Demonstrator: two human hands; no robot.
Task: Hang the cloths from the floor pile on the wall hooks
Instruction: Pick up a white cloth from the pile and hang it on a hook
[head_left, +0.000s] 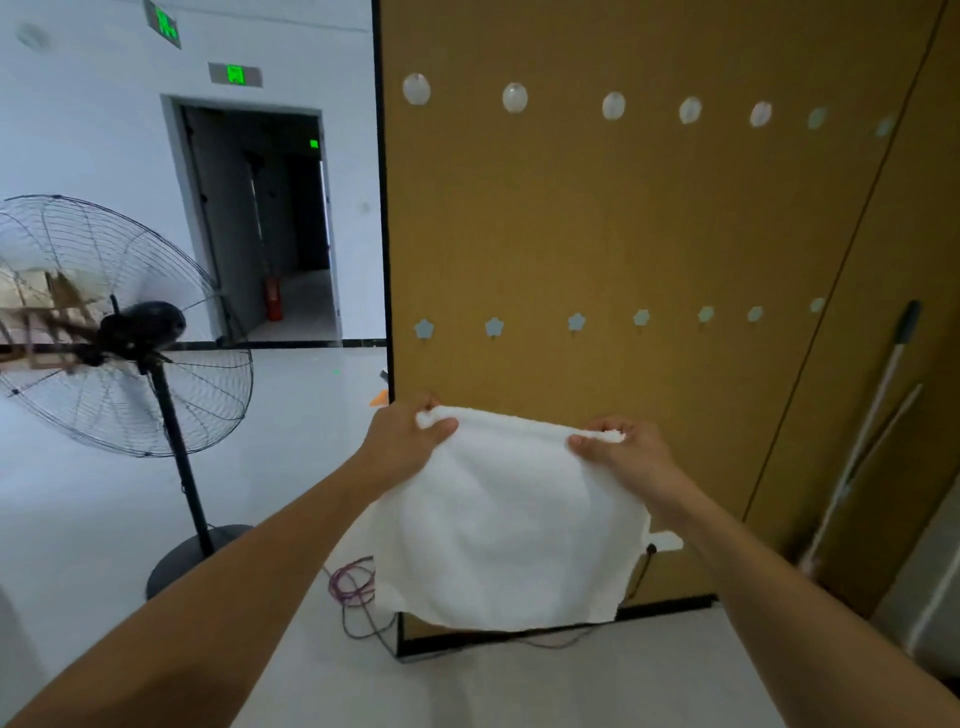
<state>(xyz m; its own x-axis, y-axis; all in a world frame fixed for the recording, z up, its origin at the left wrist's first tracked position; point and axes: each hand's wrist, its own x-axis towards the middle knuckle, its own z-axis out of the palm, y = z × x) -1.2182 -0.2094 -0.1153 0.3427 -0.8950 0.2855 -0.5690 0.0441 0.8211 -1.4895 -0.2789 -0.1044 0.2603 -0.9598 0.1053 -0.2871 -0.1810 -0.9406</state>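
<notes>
Both top corners of one cloth (511, 519) are being pinched by left hand (410, 431) and right hand (628, 449) below hooks (493, 327) that are all bare, so hanging is judged barely begun.

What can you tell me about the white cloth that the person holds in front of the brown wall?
The white cloth looks like soft terry towel, plain and without pattern. It hangs spread out in the air, its top edge stretched between the left hand and the right hand, each pinching an upper corner. The lower edge hangs free and wavy. A small white tab sticks out at its right side. It is below the flower-shaped hooks.
</notes>
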